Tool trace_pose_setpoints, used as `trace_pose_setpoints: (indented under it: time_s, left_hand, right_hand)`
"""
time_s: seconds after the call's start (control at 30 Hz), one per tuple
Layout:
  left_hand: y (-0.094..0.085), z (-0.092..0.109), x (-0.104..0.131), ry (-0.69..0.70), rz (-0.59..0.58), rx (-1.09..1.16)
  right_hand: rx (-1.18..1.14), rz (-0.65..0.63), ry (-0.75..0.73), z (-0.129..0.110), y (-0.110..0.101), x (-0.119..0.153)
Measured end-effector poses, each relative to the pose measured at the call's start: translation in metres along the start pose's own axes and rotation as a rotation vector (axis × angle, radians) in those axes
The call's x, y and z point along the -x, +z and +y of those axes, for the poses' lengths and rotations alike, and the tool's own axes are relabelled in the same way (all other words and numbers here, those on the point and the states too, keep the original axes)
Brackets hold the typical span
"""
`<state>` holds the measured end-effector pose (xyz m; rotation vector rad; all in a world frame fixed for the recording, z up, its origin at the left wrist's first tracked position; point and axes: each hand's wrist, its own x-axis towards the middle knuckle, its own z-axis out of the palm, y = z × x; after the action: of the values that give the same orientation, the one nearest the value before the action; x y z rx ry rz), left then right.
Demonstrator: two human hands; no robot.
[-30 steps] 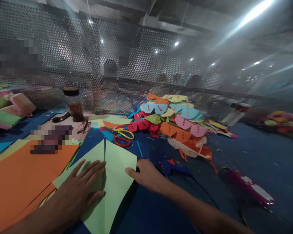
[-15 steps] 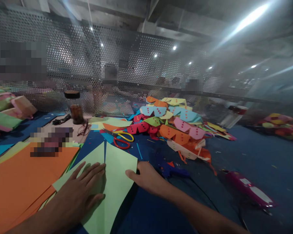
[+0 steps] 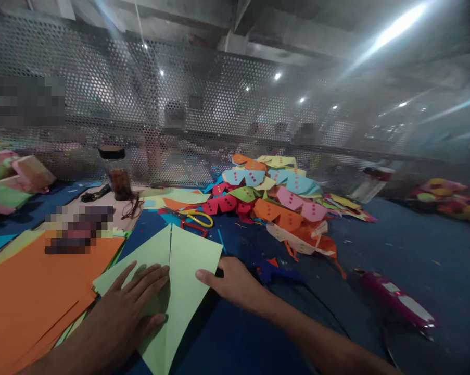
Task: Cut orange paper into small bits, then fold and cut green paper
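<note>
A sheet of pale green paper (image 3: 191, 271), folded so that two flaps meet near a centre line, lies before me on the blue table. My left hand (image 3: 141, 297) rests flat on its left flap, fingers spread. At the right edge, my right hand (image 3: 230, 281) pinches the paper, thumb on top and the other fingers hidden underneath. Just beyond the paper's top point lie scissors (image 3: 198, 219) with one yellow and one red handle, partly covered by the paper. A stack of orange paper (image 3: 32, 291) is left of my left hand.
Folded colourful paper pieces with dots (image 3: 274, 203) are heaped at the back. A blue glue gun (image 3: 277, 273) with a cord lies right of my hand, and a magenta device (image 3: 398, 299) farther right. A dark-lidded jar (image 3: 119, 177) stands at the back left before a perforated metal screen (image 3: 203, 104).
The flaps of the green paper have drawn closer together, narrowing the gap at the top. The paper now covers more of the scissors. Both hands keep nearly the same places.
</note>
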<state>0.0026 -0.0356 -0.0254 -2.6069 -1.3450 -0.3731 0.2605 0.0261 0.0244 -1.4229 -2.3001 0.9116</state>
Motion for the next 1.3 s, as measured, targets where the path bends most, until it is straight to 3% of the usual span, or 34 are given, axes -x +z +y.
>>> trace_pose_setpoints:
  time_s: [0.2, 0.57, 1.3]
  left_hand:
    - [0.001, 0.0003, -0.0002, -0.022, -0.024, 0.004]
    - [0.0006, 0.0019, 0.0007, -0.035, -0.065, -0.008]
    - [-0.0022, 0.0019, -0.0012, -0.033, -0.097, -0.007]
  right_hand:
    - [0.093, -0.003, 0.088, -0.0045, 0.0024, 0.0013]
    - [0.214, 0.017, 0.061, -0.0009, 0.0073, -0.0003]
    - [0.175, -0.012, 0.057, -0.0043, 0.0042, 0.0012]
